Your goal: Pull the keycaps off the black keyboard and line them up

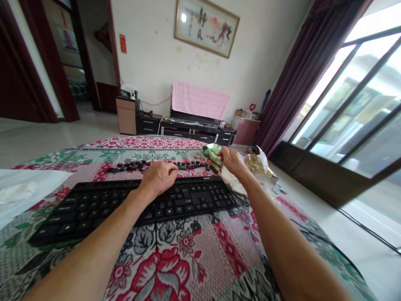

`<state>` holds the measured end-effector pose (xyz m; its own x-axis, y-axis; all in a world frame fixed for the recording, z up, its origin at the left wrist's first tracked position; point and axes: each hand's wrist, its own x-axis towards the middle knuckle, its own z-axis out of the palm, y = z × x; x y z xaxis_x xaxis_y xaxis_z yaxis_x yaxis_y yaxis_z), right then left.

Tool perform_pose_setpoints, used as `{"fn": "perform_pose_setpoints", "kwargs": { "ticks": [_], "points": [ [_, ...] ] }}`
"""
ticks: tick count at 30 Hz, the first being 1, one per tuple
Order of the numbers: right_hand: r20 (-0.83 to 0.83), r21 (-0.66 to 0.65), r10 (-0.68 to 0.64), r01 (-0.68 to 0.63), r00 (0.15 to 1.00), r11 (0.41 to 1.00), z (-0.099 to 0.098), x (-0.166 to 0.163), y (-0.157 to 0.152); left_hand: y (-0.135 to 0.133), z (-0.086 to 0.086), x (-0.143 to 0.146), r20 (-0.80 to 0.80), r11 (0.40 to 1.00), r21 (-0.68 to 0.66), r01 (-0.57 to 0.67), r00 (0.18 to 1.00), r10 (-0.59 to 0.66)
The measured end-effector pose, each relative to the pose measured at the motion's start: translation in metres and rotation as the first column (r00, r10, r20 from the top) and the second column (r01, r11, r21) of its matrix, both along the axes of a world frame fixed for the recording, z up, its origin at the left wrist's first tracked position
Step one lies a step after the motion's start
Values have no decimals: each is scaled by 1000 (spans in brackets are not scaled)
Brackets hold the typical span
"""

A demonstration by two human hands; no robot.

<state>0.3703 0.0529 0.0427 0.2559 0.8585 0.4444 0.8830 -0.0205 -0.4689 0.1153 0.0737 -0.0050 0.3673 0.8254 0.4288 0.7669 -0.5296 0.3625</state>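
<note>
Head view, black keyboard (131, 207); left hand (159, 177) curled on it, right hand (232, 161) fingers pinching green cloth (211, 152)

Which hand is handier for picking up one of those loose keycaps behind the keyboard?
Probably left: the left hand lies just beside the loose keycaps, while the right hand is busy at the green cloth.

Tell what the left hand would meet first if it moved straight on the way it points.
Probably the row of loose keycaps just beyond the keyboard; the left hand has curled fingers aimed at it. Depth is unclear.
</note>
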Motion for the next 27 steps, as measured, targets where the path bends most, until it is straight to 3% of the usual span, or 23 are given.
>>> {"fn": "perform_pose_setpoints", "kwargs": {
  "ticks": [3, 6, 10, 13, 20, 24, 27],
  "points": [
    [-190, 21, -1, 5, 982, 1000, 3, -1, -9, -5, -2, 5, -64, 1000, 0, 24, 998, -24],
    [-444, -30, 28, -46, 896, 998, 1, -2, -15, -7, -3, 7, -117, 1000, 1, 21, 993, -21],
    [-571, -58, 77, -134, 817, 989, -4, -1, -21, -7, -4, 7, -136, 999, 3, 41, 990, -40],
    [-541, 6, 91, -105, 836, 994, -10, 3, -20, -6, -5, 7, -141, 999, -2, 45, 989, -45],
    [-284, 73, 6, 15, 959, 997, -26, 16, -5, -5, -8, 6, -148, 999, -6, 50, 988, -51],
    [-129, -1, -118, 118, 985, 993, -30, 20, 6, -5, -9, 6, -153, 998, 11, 61, 987, -58],
    [-55, -90, -113, 107, 992, 990, -33, 19, 18, -4, -9, 7, -161, 999, 5, 48, 986, -47]
  ]
}}
